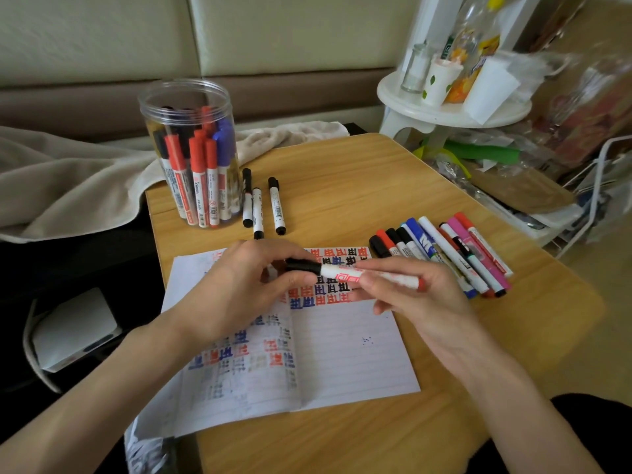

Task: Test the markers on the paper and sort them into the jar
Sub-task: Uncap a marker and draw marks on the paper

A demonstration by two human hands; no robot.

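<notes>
Your left hand (246, 285) pinches the black cap (302, 266) and your right hand (410, 295) grips the marker (342, 273), just above the paper (349, 354). It looks like cap-pulling time: pull straight, then scribble a test.

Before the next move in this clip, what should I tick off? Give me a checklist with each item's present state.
1. Marker held in both hands above the notebook: ok. The left hand pinches the black cap and the right hand grips the barrel.
2. Cap off for testing: not ok. It sits on the marker.
3. Blank space on the notebook: ok. The right page is free below the test marks.
4. Jar mouth open: ok. No lid is visible.
5. Room left in the jar: cannot tell. It looks crowded.
</notes>
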